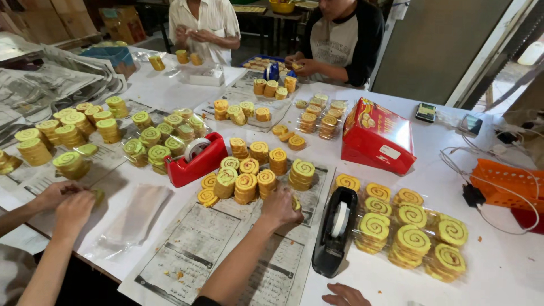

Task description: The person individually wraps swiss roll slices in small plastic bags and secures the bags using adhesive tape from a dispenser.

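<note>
Both hands of the wearer show near the bottom edge. One hand (279, 207), at the end of the forearm rising from bottom centre, is curled over a spiral-patterned yellow-green cookie (296, 203), pinching it at the near edge of a cluster of cookie stacks (249, 175) on a newspaper sheet (192, 249). Which arm this is I cannot tell for certain; it seems the left. The other hand (344, 296) lies flat on the white worktop (498, 266), fingers loosely spread, empty. Just beside it stands a black tape dispenser (335, 232), with bagged cookie stacks (411, 232) beyond. A red tape dispenser (195, 158) sits left of the cluster. A co-worker's hands (68, 201) are pressed together at far left.
</note>
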